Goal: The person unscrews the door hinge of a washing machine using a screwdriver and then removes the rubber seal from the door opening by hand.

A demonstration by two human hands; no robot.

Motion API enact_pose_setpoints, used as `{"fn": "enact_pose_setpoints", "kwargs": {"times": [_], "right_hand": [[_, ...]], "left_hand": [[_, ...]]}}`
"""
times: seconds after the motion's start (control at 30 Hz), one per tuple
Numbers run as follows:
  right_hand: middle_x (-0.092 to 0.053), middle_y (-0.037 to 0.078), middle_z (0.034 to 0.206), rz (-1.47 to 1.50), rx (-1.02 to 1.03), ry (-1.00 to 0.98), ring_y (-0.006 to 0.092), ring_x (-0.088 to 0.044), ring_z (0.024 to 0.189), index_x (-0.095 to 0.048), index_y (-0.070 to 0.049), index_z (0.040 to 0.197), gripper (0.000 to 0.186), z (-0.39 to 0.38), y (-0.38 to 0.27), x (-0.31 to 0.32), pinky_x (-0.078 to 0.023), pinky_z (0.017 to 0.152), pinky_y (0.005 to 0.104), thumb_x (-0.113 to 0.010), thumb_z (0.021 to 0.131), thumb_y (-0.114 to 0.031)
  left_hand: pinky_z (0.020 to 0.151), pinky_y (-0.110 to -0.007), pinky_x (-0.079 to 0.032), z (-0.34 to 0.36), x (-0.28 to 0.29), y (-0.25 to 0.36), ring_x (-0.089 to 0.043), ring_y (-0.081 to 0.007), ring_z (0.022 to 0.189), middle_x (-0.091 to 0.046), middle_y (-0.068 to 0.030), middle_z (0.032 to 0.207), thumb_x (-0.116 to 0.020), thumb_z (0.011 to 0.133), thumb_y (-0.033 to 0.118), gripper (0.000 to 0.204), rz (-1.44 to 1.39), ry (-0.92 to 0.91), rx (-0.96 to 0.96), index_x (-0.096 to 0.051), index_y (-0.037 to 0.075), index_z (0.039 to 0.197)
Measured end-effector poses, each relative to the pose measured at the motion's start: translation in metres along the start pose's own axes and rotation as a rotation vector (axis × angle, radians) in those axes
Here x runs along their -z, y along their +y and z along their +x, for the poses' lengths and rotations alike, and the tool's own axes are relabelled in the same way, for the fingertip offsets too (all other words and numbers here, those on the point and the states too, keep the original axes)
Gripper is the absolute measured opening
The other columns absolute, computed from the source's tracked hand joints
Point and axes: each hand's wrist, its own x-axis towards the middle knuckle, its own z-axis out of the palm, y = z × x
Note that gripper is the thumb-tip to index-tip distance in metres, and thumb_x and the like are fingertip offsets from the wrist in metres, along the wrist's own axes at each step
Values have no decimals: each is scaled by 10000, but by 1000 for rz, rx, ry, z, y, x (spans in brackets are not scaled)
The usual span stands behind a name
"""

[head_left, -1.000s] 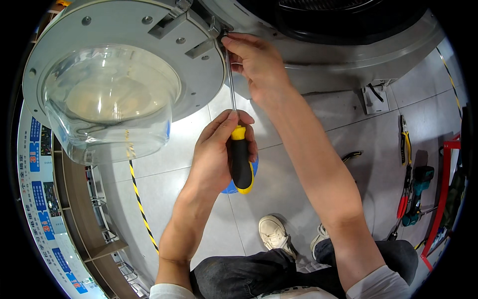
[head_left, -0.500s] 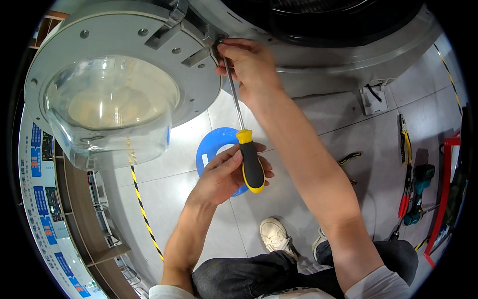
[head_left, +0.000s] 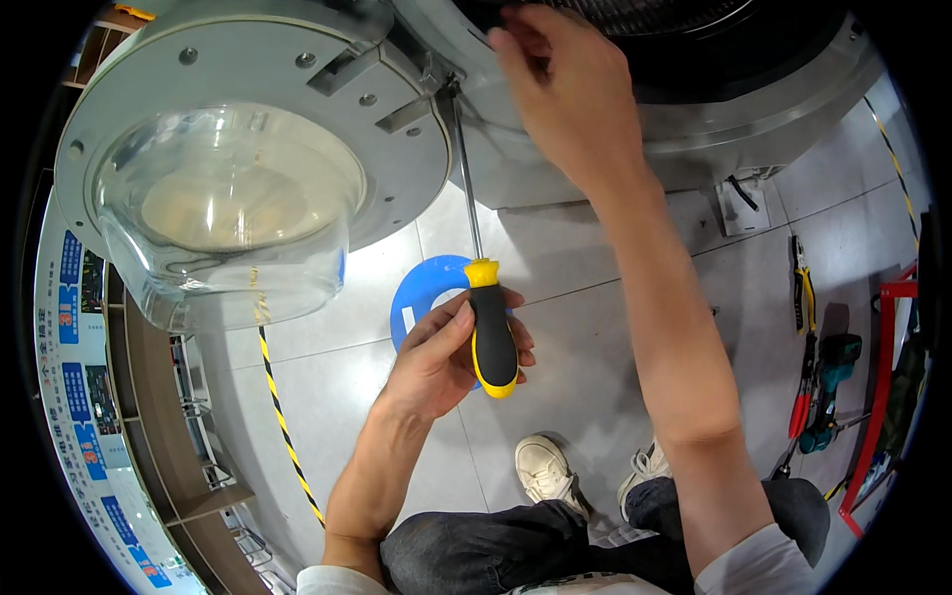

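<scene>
My left hand (head_left: 428,359) is closed round the black and yellow handle of a long screwdriver (head_left: 493,337). Its steel shaft runs up to the hinge (head_left: 441,81) between the machine's body and the swung-out round door (head_left: 397,188); the tip reaches a fastener there, its exact seating too small to tell. My right hand (head_left: 585,99) is raised in front of the dark drum opening (head_left: 684,59), right of the hinge, apart from the screwdriver. Its fingers are loosely bent, with a gap beside the thumb, and I see nothing held in them. The door's clear glass bowl (head_left: 223,218) bulges toward me.
On the floor at the right lie pliers (head_left: 803,288), a red-handled tool (head_left: 801,397) and a teal cordless drill (head_left: 831,392), beside a red-framed rack (head_left: 873,397). A wooden shelf unit (head_left: 149,416) stands left. Black-yellow tape (head_left: 283,426) and a blue round floor sticker (head_left: 412,297) mark the tiles.
My right hand has left the screwdriver's tip at the hinge and moved up and right toward the drum opening. The left hand keeps its hold, the handle shifting slightly down.
</scene>
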Motion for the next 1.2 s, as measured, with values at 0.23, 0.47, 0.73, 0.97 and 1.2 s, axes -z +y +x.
{"fn": "enact_pose_setpoints", "kwargs": {"times": [0.23, 0.47, 0.73, 0.97, 1.2], "right_hand": [[-645, 177, 850, 55, 14, -457, 292, -643, 824, -625, 25, 997, 411, 18, -3, -7, -507, 744, 344, -602, 827, -349], [-653, 214, 897, 44, -145, -395, 322, -649, 869, -605, 50, 1057, 582, 28, 19, -31, -513, 779, 349, -628, 803, -473], [-651, 157, 794, 115, -301, -593, 235, -631, 737, -650, -20, 993, 492, 25, 5, -30, -472, 711, 323, -641, 803, -474], [-655, 132, 827, 185, -487, -745, 225, -625, 803, -663, -8, 992, 657, 37, 17, -30, -450, 770, 312, -632, 745, -617], [-641, 133, 818, 197, -494, -779, 217, -613, 821, -658, 0, 995, 660, 38, 11, -27, -440, 786, 307, -621, 759, -615]], "left_hand": [[726, -383, -543, -4, 1, 0, -640, -264, 867, -616, -167, 959, -476, 932, 402, 490, -13, 14, -19, -480, -1, 1211], [721, -383, -545, -2, -2, 0, -643, -264, 865, -619, -169, 945, -483, 927, 411, 499, -15, 28, -11, -479, -1, 1209], [675, -395, -543, -7, -2, -2, -646, -280, 818, -614, -183, 931, -482, 928, 389, 488, -21, 62, -42, -468, -15, 1201], [695, -351, -527, -6, 0, -3, -639, -250, 825, -615, -155, 936, -509, 919, 392, 510, -46, 48, -33, -475, -31, 1202], [615, -345, -509, -5, -9, -13, -631, -275, 731, -582, -143, 898, -463, 939, 390, 424, -240, 79, -52, -442, 65, 1211]]}}
